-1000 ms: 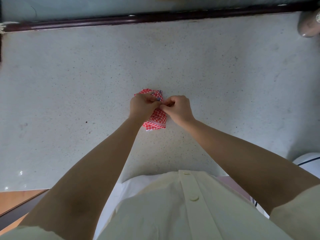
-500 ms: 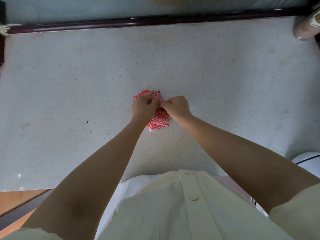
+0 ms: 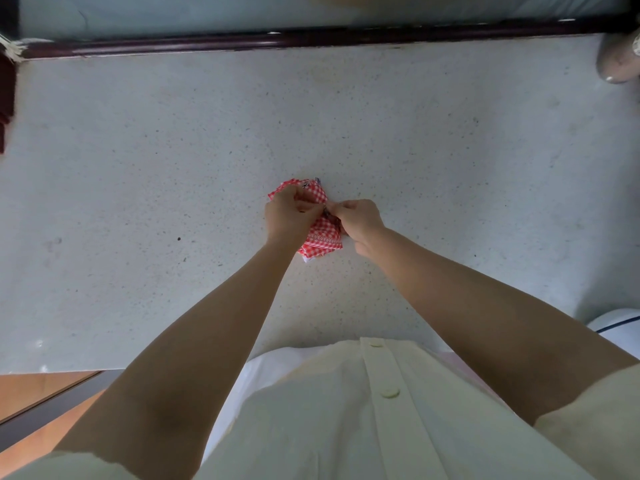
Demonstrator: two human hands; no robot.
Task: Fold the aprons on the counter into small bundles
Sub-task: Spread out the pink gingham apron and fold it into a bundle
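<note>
A red-and-white checked apron [image 3: 322,233] lies folded into a small bundle in the middle of the pale speckled counter [image 3: 173,168]. My left hand [image 3: 289,216] grips the bundle's left side with curled fingers and covers much of it. My right hand [image 3: 358,220] pinches something thin at the bundle's right edge, where the two hands' fingertips meet. A white edge of cloth peeks out at the bundle's near corner.
A dark wooden rail [image 3: 311,38] borders the counter's far edge. A rounded grey object [image 3: 620,60] sits at the far right corner and dark red items [image 3: 7,98] at the left edge. A white rounded object [image 3: 620,323] shows at the near right.
Both hands stay on the bundle with only small finger shifts. The left hand's grip has slid slightly over the top of the bundle.
</note>
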